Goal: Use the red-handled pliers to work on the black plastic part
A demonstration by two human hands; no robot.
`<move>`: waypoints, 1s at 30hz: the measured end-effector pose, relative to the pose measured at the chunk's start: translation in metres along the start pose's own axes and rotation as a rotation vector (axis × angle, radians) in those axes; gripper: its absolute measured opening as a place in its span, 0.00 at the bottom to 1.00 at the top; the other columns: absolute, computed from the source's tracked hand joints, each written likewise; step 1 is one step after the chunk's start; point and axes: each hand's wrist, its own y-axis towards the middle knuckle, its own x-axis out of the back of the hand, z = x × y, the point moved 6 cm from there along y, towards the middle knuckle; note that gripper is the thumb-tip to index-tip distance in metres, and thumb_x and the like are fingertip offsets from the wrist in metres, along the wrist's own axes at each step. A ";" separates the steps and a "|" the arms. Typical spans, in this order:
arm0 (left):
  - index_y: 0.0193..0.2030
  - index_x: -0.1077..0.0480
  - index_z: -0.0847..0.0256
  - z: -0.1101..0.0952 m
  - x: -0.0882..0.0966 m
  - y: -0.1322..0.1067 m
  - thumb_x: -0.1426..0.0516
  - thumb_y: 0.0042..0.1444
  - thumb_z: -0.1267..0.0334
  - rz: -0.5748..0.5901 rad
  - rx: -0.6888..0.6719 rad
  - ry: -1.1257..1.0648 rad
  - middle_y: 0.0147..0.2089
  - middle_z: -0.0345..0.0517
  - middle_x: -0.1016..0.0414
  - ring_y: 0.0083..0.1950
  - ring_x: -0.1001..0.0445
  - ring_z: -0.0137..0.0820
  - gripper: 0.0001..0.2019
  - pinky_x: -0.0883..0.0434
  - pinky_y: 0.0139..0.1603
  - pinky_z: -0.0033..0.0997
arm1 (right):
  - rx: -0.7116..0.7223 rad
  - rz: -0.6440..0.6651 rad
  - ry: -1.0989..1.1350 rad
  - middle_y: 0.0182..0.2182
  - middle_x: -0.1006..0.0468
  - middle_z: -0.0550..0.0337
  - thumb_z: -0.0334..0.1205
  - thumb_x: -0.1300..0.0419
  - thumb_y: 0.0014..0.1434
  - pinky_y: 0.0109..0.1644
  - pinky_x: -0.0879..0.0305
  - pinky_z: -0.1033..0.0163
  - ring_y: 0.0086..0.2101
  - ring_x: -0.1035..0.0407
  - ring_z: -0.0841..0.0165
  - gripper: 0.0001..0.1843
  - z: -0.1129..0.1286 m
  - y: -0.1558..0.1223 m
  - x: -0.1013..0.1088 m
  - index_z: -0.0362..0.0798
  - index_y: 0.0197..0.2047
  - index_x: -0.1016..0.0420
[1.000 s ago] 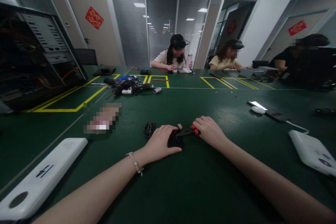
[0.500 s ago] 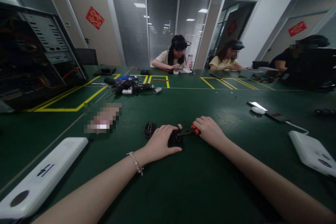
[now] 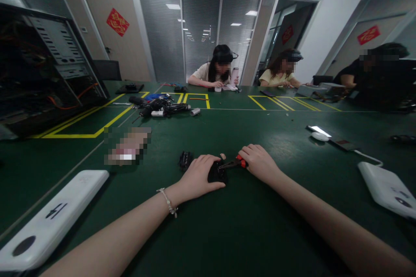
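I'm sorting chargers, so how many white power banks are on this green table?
2: one white power bank lies at the near left edge, the other power bank at the right with a cable. More may be hidden outside the view.

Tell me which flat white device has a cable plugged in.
The right white rounded slab: a white cable runs from it; the left one shows none.

Single head-worn view, looking forward and slightly down along the green table (image 3: 227, 233). Both forearms enter from the bottom edge and meet just below frame centre, close to the lens; the left hand (image 3: 198, 177) and right hand (image 3: 258, 162) lie there. The far table end, seated people and glass partitions fill the upper half.
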 end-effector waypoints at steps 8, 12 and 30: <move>0.51 0.42 0.56 0.001 -0.001 0.000 0.42 0.44 0.49 0.005 0.000 -0.003 0.51 0.46 0.37 0.52 0.39 0.41 0.28 0.41 0.51 0.43 | -0.020 0.007 0.035 0.35 0.30 0.55 0.28 0.46 0.44 0.41 0.45 0.60 0.37 0.39 0.65 0.13 -0.001 -0.001 0.000 0.45 0.36 0.32; 0.51 0.43 0.56 0.002 -0.001 -0.001 0.42 0.44 0.49 -0.002 -0.001 -0.009 0.51 0.46 0.37 0.52 0.39 0.41 0.28 0.41 0.51 0.43 | -0.020 -0.001 0.054 0.36 0.30 0.54 0.28 0.46 0.44 0.43 0.44 0.59 0.38 0.38 0.64 0.15 -0.002 -0.001 0.000 0.45 0.38 0.32; 0.51 0.43 0.57 0.001 -0.001 0.000 0.41 0.44 0.50 -0.009 -0.010 0.000 0.51 0.47 0.37 0.53 0.40 0.42 0.28 0.41 0.51 0.43 | -0.052 -0.030 0.103 0.35 0.30 0.55 0.28 0.46 0.44 0.41 0.43 0.59 0.36 0.38 0.65 0.14 -0.002 -0.001 -0.003 0.46 0.37 0.33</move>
